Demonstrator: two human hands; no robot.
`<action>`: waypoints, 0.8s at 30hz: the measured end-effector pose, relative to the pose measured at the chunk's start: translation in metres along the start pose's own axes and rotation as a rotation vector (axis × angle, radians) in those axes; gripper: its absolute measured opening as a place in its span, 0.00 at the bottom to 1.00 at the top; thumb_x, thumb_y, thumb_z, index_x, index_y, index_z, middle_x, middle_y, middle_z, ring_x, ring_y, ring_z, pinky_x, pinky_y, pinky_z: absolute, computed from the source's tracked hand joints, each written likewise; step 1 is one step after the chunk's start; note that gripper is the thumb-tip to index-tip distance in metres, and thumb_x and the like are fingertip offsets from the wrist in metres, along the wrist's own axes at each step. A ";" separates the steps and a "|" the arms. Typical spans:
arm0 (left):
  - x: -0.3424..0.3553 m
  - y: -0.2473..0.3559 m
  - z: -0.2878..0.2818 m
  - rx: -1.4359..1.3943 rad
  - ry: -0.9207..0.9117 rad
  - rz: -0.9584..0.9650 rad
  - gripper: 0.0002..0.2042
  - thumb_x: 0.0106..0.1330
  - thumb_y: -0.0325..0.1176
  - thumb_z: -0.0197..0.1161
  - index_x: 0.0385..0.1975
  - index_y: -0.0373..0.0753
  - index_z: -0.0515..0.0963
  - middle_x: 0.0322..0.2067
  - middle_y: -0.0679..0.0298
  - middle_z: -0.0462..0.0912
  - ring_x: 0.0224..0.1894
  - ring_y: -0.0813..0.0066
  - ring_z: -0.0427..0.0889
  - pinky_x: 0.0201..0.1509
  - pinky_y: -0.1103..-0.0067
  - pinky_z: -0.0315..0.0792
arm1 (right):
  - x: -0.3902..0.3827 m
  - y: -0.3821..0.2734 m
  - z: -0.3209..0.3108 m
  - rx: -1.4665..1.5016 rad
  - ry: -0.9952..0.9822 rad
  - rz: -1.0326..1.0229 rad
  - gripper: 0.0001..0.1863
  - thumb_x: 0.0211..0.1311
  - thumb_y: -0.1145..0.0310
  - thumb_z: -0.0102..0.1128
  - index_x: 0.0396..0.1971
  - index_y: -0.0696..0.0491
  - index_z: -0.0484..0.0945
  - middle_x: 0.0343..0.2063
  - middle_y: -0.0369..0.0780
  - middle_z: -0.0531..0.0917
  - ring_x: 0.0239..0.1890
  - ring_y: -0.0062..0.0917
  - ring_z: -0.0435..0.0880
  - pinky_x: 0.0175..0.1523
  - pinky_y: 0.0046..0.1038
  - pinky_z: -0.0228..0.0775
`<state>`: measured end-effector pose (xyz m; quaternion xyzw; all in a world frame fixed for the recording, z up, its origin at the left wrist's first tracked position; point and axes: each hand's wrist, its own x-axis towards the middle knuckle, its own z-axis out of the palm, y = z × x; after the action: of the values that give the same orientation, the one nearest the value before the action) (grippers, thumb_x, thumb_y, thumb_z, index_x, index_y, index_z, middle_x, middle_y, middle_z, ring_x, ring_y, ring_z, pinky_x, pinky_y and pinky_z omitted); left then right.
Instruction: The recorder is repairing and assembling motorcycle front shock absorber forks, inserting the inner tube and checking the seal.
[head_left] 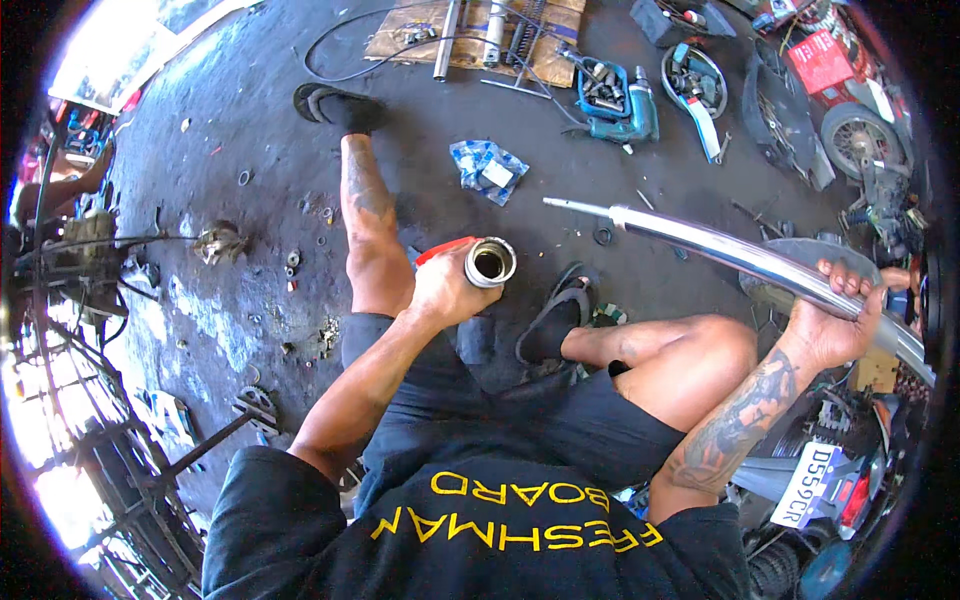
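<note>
Head view is showing us sitting on the dark concrete floor (250, 130) of a workshop, with one leg stretched out and the other folded. We are going from the big things to the small ones.

Our right hand (835, 315) is closing its fingers around a long chrome tube (740, 258), near its thicker end; the thin end is reaching out to the left, over the floor, unsupported. Because we are holding it so far from the middle, we are judging that it could swing or dip, and the tip could strike the folded knee or the floor and get a dent.

Our left hand (445, 290) is gripping a short metal cylinder (490, 263) with its open mouth turned toward us, together with a red-handled tool (445, 250). With two things in one hand, we are thinking one of them could slip out.

Small washers and nuts (292, 260) are lying scattered near the stretched leg, so a dropped piece could get lost among them.
</note>
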<state>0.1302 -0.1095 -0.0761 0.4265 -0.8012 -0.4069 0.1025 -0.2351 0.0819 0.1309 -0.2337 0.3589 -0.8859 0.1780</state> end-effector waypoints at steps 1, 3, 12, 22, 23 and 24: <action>0.006 -0.001 0.005 0.003 -0.009 0.000 0.21 0.51 0.43 0.71 0.45 0.43 0.81 0.42 0.59 0.86 0.47 0.58 0.85 0.52 0.67 0.78 | 0.000 -0.002 -0.004 -0.001 0.011 -0.003 0.10 0.66 0.65 0.59 0.27 0.53 0.73 0.22 0.38 0.71 0.29 0.29 0.70 0.45 0.40 0.62; 0.019 -0.004 0.018 0.115 -0.052 -0.077 0.21 0.50 0.45 0.73 0.43 0.43 0.82 0.41 0.55 0.86 0.46 0.55 0.85 0.50 0.65 0.79 | 0.001 -0.005 -0.009 0.009 0.035 -0.008 0.11 0.66 0.64 0.58 0.27 0.53 0.73 0.21 0.38 0.71 0.29 0.29 0.70 0.46 0.40 0.61; 0.103 -0.038 0.094 0.562 -0.315 -0.342 0.29 0.53 0.51 0.72 0.49 0.37 0.78 0.47 0.52 0.85 0.53 0.56 0.84 0.58 0.64 0.76 | -0.002 -0.013 -0.031 -0.008 0.131 -0.028 0.12 0.69 0.62 0.54 0.27 0.53 0.72 0.21 0.38 0.70 0.28 0.29 0.69 0.46 0.40 0.60; 0.136 -0.080 0.159 0.687 -0.407 -0.319 0.28 0.54 0.51 0.74 0.48 0.38 0.78 0.48 0.56 0.85 0.53 0.61 0.84 0.56 0.69 0.78 | -0.003 -0.022 -0.052 -0.081 0.179 -0.045 0.13 0.70 0.61 0.52 0.28 0.53 0.71 0.22 0.38 0.69 0.28 0.28 0.68 0.46 0.40 0.59; 0.139 -0.081 0.163 0.686 -0.426 -0.329 0.28 0.54 0.51 0.74 0.49 0.38 0.78 0.48 0.56 0.85 0.53 0.60 0.84 0.56 0.69 0.78 | -0.004 -0.022 -0.051 -0.085 0.158 -0.043 0.12 0.70 0.62 0.51 0.29 0.54 0.72 0.22 0.37 0.68 0.29 0.27 0.68 0.46 0.39 0.58; 0.141 -0.083 0.165 0.692 -0.443 -0.339 0.29 0.54 0.51 0.74 0.49 0.38 0.78 0.49 0.56 0.85 0.53 0.60 0.84 0.56 0.69 0.78 | -0.005 -0.022 -0.049 -0.097 0.138 -0.045 0.12 0.70 0.62 0.51 0.29 0.54 0.72 0.22 0.37 0.68 0.29 0.27 0.68 0.46 0.39 0.58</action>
<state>0.0084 -0.1495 -0.2701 0.4637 -0.8116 -0.2072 -0.2888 -0.2612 0.1260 0.1138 -0.1886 0.4072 -0.8853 0.1215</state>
